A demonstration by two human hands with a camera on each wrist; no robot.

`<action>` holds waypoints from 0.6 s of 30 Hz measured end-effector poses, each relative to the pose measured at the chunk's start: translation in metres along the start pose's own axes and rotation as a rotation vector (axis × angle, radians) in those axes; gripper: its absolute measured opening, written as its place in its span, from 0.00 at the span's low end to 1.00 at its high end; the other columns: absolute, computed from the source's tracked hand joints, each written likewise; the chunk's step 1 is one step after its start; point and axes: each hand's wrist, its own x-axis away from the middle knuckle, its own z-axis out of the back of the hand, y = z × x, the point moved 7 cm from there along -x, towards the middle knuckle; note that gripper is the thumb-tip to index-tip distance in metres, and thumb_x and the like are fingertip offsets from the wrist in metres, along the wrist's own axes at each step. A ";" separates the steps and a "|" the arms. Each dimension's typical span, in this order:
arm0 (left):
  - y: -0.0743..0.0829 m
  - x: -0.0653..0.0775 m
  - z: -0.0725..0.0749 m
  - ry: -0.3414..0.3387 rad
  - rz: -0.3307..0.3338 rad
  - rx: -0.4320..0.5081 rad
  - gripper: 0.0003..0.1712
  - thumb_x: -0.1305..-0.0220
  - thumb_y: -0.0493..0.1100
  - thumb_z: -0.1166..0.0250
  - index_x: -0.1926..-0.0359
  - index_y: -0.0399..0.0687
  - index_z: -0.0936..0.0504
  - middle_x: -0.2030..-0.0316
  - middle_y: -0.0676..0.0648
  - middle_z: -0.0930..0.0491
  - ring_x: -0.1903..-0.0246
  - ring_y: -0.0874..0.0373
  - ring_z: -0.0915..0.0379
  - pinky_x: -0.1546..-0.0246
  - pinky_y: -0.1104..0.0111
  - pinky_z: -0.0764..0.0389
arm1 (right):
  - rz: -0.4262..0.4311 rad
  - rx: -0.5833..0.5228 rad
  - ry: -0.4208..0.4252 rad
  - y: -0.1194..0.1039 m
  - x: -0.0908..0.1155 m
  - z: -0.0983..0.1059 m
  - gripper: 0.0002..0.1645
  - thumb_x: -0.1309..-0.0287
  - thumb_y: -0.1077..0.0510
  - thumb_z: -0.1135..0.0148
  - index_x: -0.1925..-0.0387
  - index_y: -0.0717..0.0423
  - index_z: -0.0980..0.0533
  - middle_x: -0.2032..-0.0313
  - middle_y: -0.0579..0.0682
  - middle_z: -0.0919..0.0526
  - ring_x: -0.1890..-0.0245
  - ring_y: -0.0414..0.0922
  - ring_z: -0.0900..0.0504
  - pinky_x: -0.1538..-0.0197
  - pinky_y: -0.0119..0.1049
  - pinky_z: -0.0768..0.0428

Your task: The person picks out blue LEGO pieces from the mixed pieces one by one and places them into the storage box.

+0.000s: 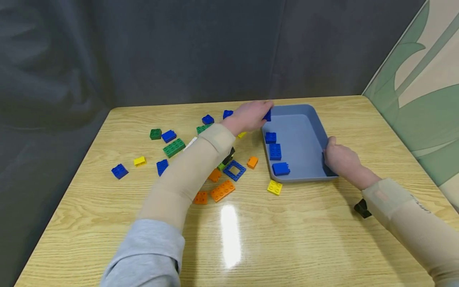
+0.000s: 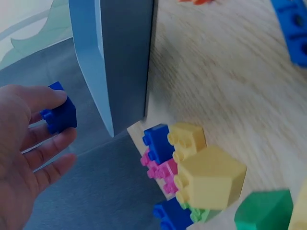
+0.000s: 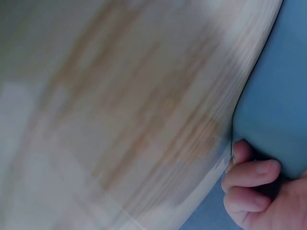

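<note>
Clock reading: head view, tray centre as dial, 12 at the far side. Left hand (image 1: 250, 114) is pinching a small dark-blue studded plastic brick (image 2: 61, 114) between thumb and fingers, nearly closed on it; the lower fingers are hanging loose and spread. Brick is sitting at 10 o'clock, right by the rim of the shallow grey-blue plastic tray (image 1: 301, 135); cannot tell how high above it. Right hand (image 1: 341, 159) is curling round the tray wall at 4 o'clock, apparently gripping the rim; finger contact is partly hidden.

Three blue plastic bricks are lying inside along the left wall: one at 9 (image 1: 270, 138), one just beside it towards 8 (image 1: 275, 152), one near 7:30 (image 1: 281, 168). A square yellow plastic brick (image 1: 274, 187) is lying just outside at 7. More loose ones, including a small orange plastic brick (image 1: 252, 162), are lying towards 8 to 10 on the pale wood-grain table (image 1: 269, 235).

Step looks like bringing the held brick in over the wall. To do it well: clear the rim fully, lower to the floor at 10 to 11, level, short of the 9 o'clock brick, then part thumb and fingers; a high drop could bounce. Right hand should be bracing without tipping the tray. Left sleeve is crossing above loose bricks, so lift it a bit; dragging could scatter them.
</note>
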 end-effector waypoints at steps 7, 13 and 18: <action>0.002 -0.012 -0.008 -0.036 0.057 0.036 0.27 0.27 0.46 0.46 0.32 0.45 0.39 0.42 0.47 0.27 0.49 0.58 0.28 0.44 0.70 0.29 | 0.026 0.012 0.026 -0.005 0.001 0.002 0.25 0.31 0.65 0.57 0.48 0.88 0.49 0.89 0.58 0.31 0.88 0.51 0.26 0.84 0.48 0.27; 0.011 -0.025 -0.017 -0.061 0.108 0.040 0.32 0.25 0.47 0.49 0.26 0.46 0.46 0.33 0.47 0.35 0.36 0.57 0.37 0.36 0.70 0.39 | 0.018 0.003 0.022 -0.003 0.002 0.005 0.24 0.31 0.65 0.58 0.48 0.87 0.49 0.88 0.59 0.31 0.87 0.53 0.25 0.83 0.50 0.27; 0.018 -0.033 -0.030 -0.096 0.128 0.024 0.32 0.25 0.45 0.50 0.25 0.49 0.47 0.30 0.48 0.38 0.34 0.56 0.40 0.34 0.68 0.40 | 0.013 -0.022 0.020 -0.001 0.006 0.003 0.24 0.31 0.64 0.58 0.49 0.87 0.48 0.89 0.60 0.31 0.88 0.55 0.25 0.83 0.52 0.27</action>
